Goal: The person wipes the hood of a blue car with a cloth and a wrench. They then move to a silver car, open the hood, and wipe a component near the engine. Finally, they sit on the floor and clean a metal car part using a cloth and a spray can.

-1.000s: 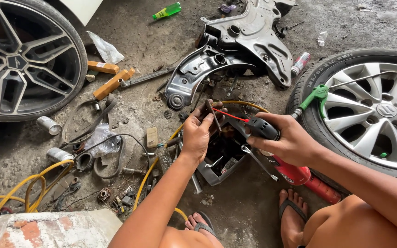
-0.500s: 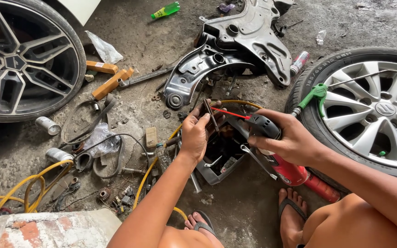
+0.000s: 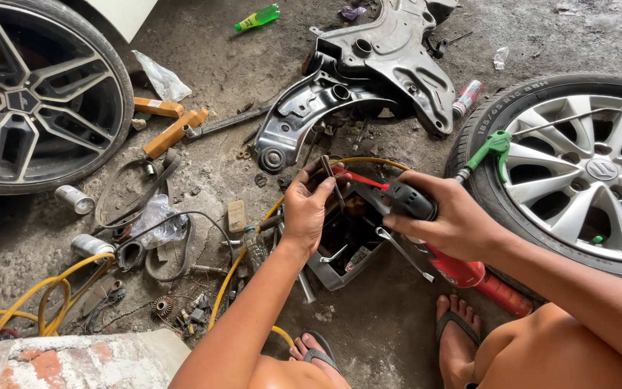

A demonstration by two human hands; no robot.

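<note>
Seemingly, left hand [image 3: 309, 209] pinches one thin rod [image 3: 332, 181]; right hand [image 3: 449, 216] grips one black-headed tool [image 3: 408, 202] between two wheels [image 3: 37, 90].

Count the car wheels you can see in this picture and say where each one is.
2. A dark wheel stands at the upper left, cut off by the frame's edge. A silver wheel lies at the right, behind the right hand. Others may lie outside the view.
</note>
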